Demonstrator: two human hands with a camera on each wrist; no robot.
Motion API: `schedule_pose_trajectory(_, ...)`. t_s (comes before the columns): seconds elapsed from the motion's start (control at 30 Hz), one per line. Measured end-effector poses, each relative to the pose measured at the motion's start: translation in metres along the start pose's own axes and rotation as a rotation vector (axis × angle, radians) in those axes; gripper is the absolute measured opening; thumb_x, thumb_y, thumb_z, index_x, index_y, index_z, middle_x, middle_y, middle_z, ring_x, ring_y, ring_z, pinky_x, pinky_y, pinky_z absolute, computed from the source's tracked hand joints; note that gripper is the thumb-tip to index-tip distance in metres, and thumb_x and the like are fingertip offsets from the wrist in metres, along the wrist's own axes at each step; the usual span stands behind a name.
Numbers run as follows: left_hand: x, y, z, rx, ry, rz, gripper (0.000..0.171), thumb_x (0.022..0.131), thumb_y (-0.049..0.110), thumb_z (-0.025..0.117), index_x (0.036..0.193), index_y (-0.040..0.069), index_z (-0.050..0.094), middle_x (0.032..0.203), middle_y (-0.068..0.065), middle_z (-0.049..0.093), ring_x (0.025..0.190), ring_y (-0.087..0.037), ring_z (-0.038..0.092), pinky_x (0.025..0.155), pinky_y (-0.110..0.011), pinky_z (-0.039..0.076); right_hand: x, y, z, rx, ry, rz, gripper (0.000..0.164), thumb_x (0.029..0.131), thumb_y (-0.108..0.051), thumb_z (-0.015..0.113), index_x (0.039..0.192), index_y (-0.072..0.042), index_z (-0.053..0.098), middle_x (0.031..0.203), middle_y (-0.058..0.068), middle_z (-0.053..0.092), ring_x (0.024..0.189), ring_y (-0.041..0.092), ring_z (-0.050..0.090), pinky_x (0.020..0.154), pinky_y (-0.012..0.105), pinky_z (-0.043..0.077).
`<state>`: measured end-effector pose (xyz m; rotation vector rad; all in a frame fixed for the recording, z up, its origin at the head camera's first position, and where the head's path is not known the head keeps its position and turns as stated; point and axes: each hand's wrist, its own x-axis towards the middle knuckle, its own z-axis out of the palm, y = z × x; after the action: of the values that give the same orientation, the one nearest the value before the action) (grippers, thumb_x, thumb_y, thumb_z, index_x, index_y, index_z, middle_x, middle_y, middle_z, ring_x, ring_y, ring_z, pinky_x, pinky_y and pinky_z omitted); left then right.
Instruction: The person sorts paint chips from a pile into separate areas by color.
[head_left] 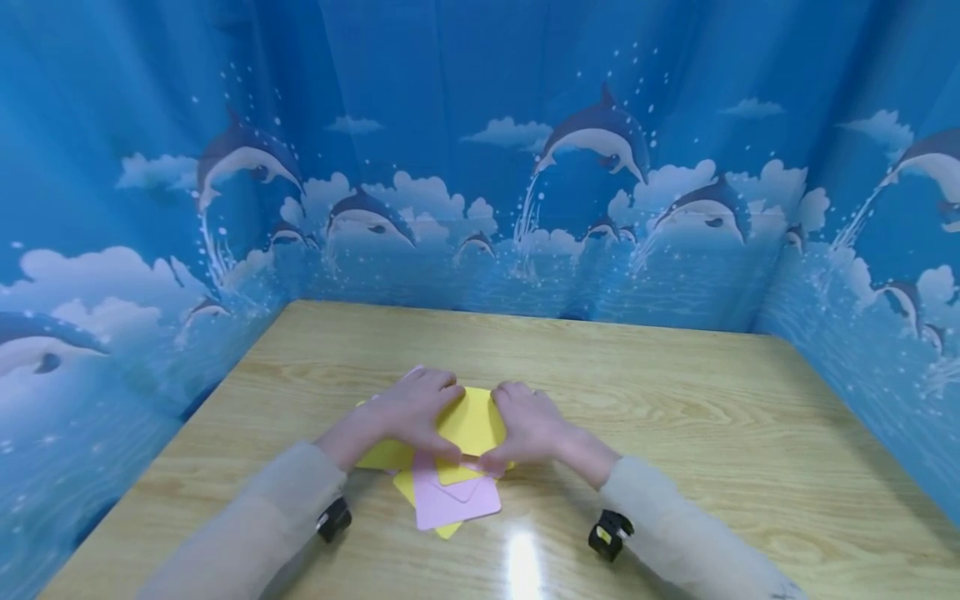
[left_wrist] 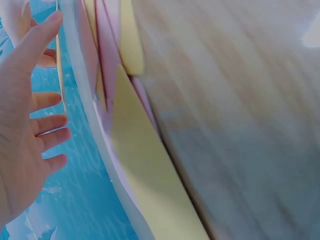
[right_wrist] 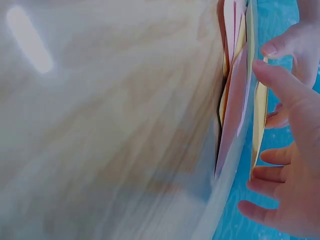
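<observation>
Between both hands is a yellow card (head_left: 472,421), its surface tilted up toward the head camera. My left hand (head_left: 420,408) holds its left side, with the thumb near the bottom edge and fingers at the side. My right hand (head_left: 528,423) grips the opposite side the same way, fingertips along the card's thin edge (right_wrist: 260,120) in the right wrist view. Below them lies a loose pile of pink cards (head_left: 453,504) and yellow cards (head_left: 386,456), overlapping at different angles. In the left wrist view the held card shows above the pile, apart from it.
The pile rests on a light wood-grain table (head_left: 675,400). A blue curtain (head_left: 450,83) printed with dolphins and clouds stands around its back and sides. Each wrist carries a small black device, one on the left sleeve (head_left: 270,492) and one on the right sleeve (head_left: 667,517).
</observation>
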<state>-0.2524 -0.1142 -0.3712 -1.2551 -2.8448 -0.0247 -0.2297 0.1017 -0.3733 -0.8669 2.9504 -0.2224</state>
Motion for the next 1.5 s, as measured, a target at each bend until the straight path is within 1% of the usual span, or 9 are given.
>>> schedule_pose_trajectory(0.1, 0.008, 0.004, -0.002, 0.029, -0.008, -0.022, 0.091, 0.066, 0.075, 0.057, 0.127, 0.007, 0.050, 0.128, -0.012, 0.048, 0.119, -0.028, 0.042, 0.101, -0.043, 0.031, -0.004, 0.010, -0.002, -0.019, 0.026, -0.003, 0.097, 0.060, -0.067, 0.068, 0.127, -0.001, 0.047, 0.126, 0.013, 0.049, 0.109, 0.025, 0.047, 0.087, 0.043, 0.044)
schedule_pose_trajectory(0.27, 0.023, 0.012, -0.005, 0.095, -0.003, -0.009, 0.090, 0.066, 0.074, 0.058, 0.125, 0.006, 0.051, 0.124, -0.012, 0.050, 0.114, -0.026, 0.047, 0.096, -0.040, 0.038, -0.013, 0.029, -0.006, -0.066, 0.072, -0.025, 0.097, 0.061, -0.064, 0.071, 0.129, 0.001, 0.046, 0.131, 0.017, 0.046, 0.117, 0.030, 0.045, 0.090, 0.047, 0.043)
schedule_pose_trajectory(0.43, 0.043, 0.019, -0.005, 0.115, 0.022, 0.021, 0.087, 0.067, 0.069, 0.062, 0.125, 0.005, 0.050, 0.123, -0.012, 0.049, 0.112, -0.024, 0.046, 0.097, -0.038, 0.037, -0.021, 0.047, -0.012, -0.043, 0.100, -0.025, 0.095, 0.061, -0.057, 0.076, 0.128, 0.003, 0.046, 0.132, 0.019, 0.045, 0.119, 0.033, 0.044, 0.089, 0.050, 0.043)
schedule_pose_trajectory(0.6, 0.066, 0.028, -0.008, 0.154, 0.043, 0.020, 0.086, 0.067, 0.071, 0.061, 0.123, 0.006, 0.050, 0.123, -0.009, 0.050, 0.112, -0.023, 0.046, 0.096, -0.039, 0.037, -0.029, 0.069, -0.016, -0.024, 0.117, -0.007, 0.093, 0.064, -0.055, 0.075, 0.129, 0.004, 0.045, 0.134, 0.020, 0.042, 0.121, 0.034, 0.042, 0.089, 0.051, 0.042)
schedule_pose_trajectory(0.8, 0.093, 0.039, -0.010, 0.147, 0.050, 0.008, 0.088, 0.067, 0.075, 0.058, 0.122, 0.006, 0.051, 0.121, -0.006, 0.051, 0.111, -0.021, 0.046, 0.095, -0.037, 0.037, -0.040, 0.093, -0.024, -0.014, 0.142, 0.031, 0.092, 0.067, -0.056, 0.073, 0.129, 0.005, 0.044, 0.134, 0.023, 0.042, 0.117, 0.037, 0.044, 0.084, 0.053, 0.044)
schedule_pose_trajectory(1.0, 0.113, 0.047, -0.010, 0.116, 0.031, -0.015, 0.093, 0.068, 0.076, 0.055, 0.128, 0.005, 0.048, 0.125, -0.007, 0.050, 0.117, -0.022, 0.044, 0.100, -0.040, 0.034, -0.046, 0.110, -0.031, 0.007, 0.116, 0.099, 0.098, 0.067, -0.060, 0.071, 0.132, 0.007, 0.041, 0.135, 0.024, 0.040, 0.115, 0.038, 0.045, 0.086, 0.052, 0.044)
schedule_pose_trajectory(1.13, 0.122, 0.050, -0.010, 0.091, 0.002, -0.050, 0.095, 0.070, 0.076, 0.053, 0.133, 0.006, 0.044, 0.130, -0.007, 0.046, 0.121, -0.022, 0.041, 0.103, -0.040, 0.031, -0.045, 0.121, -0.033, 0.019, 0.087, 0.142, 0.100, 0.067, -0.061, 0.071, 0.133, 0.007, 0.039, 0.135, 0.024, 0.041, 0.117, 0.037, 0.044, 0.087, 0.054, 0.043)
schedule_pose_trajectory(1.27, 0.130, 0.053, -0.009, 0.084, -0.010, -0.059, 0.094, 0.071, 0.076, 0.052, 0.134, 0.006, 0.044, 0.130, -0.008, 0.046, 0.121, -0.022, 0.041, 0.103, -0.040, 0.032, -0.045, 0.131, -0.033, 0.026, 0.079, 0.152, 0.096, 0.068, -0.057, 0.072, 0.132, 0.007, 0.040, 0.129, 0.021, 0.047, 0.113, 0.034, 0.048, 0.085, 0.052, 0.044)
schedule_pose_trajectory(1.5, 0.142, 0.060, -0.003, 0.090, -0.031, -0.053, 0.092, 0.070, 0.076, 0.053, 0.132, 0.007, 0.046, 0.124, -0.006, 0.049, 0.114, -0.020, 0.044, 0.098, -0.036, 0.036, -0.048, 0.142, -0.030, 0.009, 0.052, 0.155, 0.097, 0.067, -0.060, 0.072, 0.131, 0.006, 0.041, 0.129, 0.021, 0.046, 0.114, 0.036, 0.047, 0.086, 0.055, 0.042)
